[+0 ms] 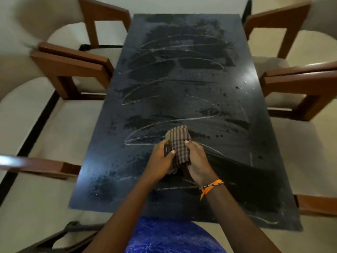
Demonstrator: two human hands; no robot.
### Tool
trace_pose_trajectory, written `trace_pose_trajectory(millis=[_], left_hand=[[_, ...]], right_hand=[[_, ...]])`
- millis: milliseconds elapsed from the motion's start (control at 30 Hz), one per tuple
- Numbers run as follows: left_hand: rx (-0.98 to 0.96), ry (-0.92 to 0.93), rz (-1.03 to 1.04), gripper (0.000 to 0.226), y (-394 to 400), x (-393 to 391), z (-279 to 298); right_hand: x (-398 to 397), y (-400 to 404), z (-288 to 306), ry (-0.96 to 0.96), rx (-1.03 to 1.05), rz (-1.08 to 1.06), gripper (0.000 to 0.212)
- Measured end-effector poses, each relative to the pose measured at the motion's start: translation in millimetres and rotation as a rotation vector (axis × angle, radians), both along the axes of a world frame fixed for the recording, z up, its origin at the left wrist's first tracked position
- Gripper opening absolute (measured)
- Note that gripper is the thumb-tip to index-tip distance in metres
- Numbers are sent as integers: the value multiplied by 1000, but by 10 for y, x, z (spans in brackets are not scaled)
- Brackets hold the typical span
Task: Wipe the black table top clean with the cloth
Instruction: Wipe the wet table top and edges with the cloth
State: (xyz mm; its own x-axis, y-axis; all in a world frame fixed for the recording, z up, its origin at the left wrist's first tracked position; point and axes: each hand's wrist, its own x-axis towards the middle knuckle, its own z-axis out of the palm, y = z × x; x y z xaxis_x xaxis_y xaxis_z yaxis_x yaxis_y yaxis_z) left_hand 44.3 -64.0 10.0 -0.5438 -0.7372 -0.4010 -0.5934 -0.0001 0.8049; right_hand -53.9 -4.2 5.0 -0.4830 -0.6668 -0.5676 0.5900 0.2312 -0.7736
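Above the near half of the black desk point(237, 99), both hands pinch the checked cloth point(179, 145): left hand point(162, 159) and right hand point(197, 161) bunching it, likely refolding a fresh face for wiping remaining streaks.

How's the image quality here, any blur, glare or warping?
Head view: motion blur smears the chair arm at left; soft glare patches on the black table top right of centre; wide-angle bending at the edges; both hands, left and right, and the checked cloth fairly sharp.
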Motion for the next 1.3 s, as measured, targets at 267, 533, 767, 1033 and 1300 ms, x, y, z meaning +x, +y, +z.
trace_pose_trajectory(millis=[267, 533, 767, 1033, 1300], left_hand=[[-21, 81, 21, 43, -839, 129, 103], [-167, -10, -81, 39, -2447, 130, 64], [-263, -212, -52, 57, -3417, 95, -379], [-179, -190, -7, 78, -3693, 136, -706], [-376, -201, 5, 78, -3761, -35, -758]], right_hand=[[-32, -953, 143, 100, -62, 113, 29], [-750, -2482, 213, 680, 74, -64, 22], [-1073, -3664, -223, 1200, 291, 363, 48], [-927, -4325, -891, 1614, 548, 620, 77], [-479, -4959, -945, 1757, 274, 835, 68]])
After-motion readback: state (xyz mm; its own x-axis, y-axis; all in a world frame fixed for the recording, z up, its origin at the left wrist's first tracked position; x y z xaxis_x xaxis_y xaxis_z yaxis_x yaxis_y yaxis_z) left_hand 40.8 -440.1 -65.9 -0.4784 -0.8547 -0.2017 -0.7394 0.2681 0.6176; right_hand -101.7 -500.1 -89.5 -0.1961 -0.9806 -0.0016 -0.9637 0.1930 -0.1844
